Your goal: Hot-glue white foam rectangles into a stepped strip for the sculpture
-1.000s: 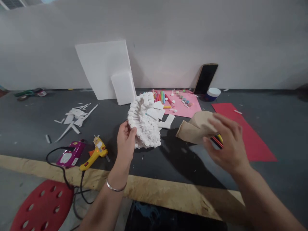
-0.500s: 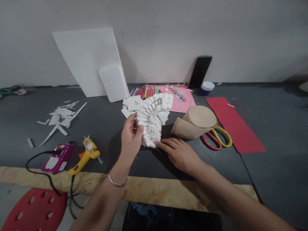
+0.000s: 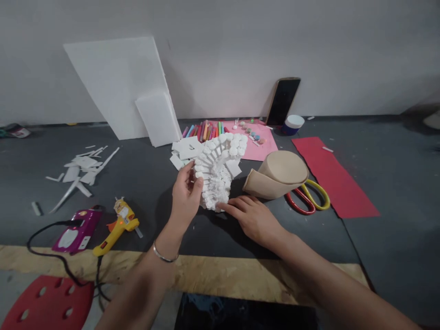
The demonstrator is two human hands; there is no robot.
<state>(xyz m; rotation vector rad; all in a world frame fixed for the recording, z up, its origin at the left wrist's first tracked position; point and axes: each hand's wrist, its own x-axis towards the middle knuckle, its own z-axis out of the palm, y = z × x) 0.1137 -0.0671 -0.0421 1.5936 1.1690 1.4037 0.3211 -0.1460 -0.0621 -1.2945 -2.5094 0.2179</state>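
Left hand (image 3: 187,191) and right hand (image 3: 257,220) both bare, fingers slim, nails too small to judge. Left forearm (image 3: 142,288) and right forearm (image 3: 319,271) uncovered right out to the frame edge. One bangle (image 3: 165,260) at the left wrist: narrow, silver-coloured, shiny, metal-looking, visible arc smoothly curved (any engraving too fine to make out here).

The white knobbly craft piece (image 3: 216,179) has a rough, matt surface, while the beige rolled sheet (image 3: 287,167) looks smooth, matt and similar to cloth. The yellow pistol-shaped glue gun (image 3: 115,234) and the purple rectangular box (image 3: 88,225) seem of smooth plastic, and the thin silver bangle (image 3: 165,260) of shiny metal. The dark grey desk (image 3: 206,238) is matt, with a wooden-looking edge.
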